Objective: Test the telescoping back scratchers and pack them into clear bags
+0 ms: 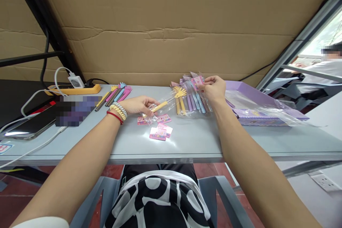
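Observation:
My left hand (pixel 140 107) is closed on the handle of a yellow back scratcher (pixel 161 106) and its clear plastic wrapper. Its hand-shaped head points right, over the wrapped back scratchers (pixel 196 101) in yellow, purple, blue and brown. At the top of that bundle, my right hand (pixel 214 87) pinches the edge of a clear bag with a pink card (pixel 197 82) in it. Several pink printed cards (pixel 158 133) lie on the table below my left hand. Unwrapped back scratchers (pixel 114 95) with colourful hand-shaped heads rest left of my left hand.
To the right stands an open purple box (pixel 263 117) with clear plastic over its edge. A yellow power strip (pixel 91 89), white cables and a phone (pixel 29 126) occupy the left side. Cardboard (pixel 171 14) walls the back of the grey table (pixel 192 142). A person (pixel 324 69) sits far right.

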{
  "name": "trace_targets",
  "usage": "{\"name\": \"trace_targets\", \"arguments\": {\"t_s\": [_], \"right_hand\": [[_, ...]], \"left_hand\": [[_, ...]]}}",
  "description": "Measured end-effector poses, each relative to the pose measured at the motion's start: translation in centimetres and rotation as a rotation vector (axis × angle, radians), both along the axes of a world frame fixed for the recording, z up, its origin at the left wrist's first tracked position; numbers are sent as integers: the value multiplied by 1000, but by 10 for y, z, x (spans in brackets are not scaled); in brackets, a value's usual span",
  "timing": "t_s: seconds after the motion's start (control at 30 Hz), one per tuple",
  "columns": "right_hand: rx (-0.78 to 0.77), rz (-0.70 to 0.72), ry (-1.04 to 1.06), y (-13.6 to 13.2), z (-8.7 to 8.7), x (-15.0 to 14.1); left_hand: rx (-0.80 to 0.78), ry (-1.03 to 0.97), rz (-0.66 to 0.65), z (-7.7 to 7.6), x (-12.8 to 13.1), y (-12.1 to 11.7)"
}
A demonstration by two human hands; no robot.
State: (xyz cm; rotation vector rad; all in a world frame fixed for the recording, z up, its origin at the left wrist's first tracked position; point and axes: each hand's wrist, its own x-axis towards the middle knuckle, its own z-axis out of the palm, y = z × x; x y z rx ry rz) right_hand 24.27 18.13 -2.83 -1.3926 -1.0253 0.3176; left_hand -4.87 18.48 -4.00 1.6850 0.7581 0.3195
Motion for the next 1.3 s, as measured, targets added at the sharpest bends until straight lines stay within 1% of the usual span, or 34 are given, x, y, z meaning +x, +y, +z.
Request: {"name": "trace_targets", "arguments": {"t_s": [0.17,0.3,0.4,0.5,0.73,0.83,1.03,1.3], "right_hand": [[-6,75,27,0,-1,2],[-46,123,-15,-1,-2,0],[-67,117,-43,-4,1,-3],[-75,103,-9,-4,1,-5],[-98,166,-38,1,-6,-2],[-95,189,-24,-1,-6,-2],[-112,150,-28,-7,-1,-4],[-130,154,-74,-2,-6,1]], "left_hand": [[13,14,-11,0,0,0],[8,12,-13,0,0,0],[0,20,-10,0,0,0],[12,27,-12,1,1,-1],[33,42,-2,2,0,-1],[44,42,-7,1,0,-1],[47,46,-14,2,2,-2],[34,53,-20,-1,1,1]]}}
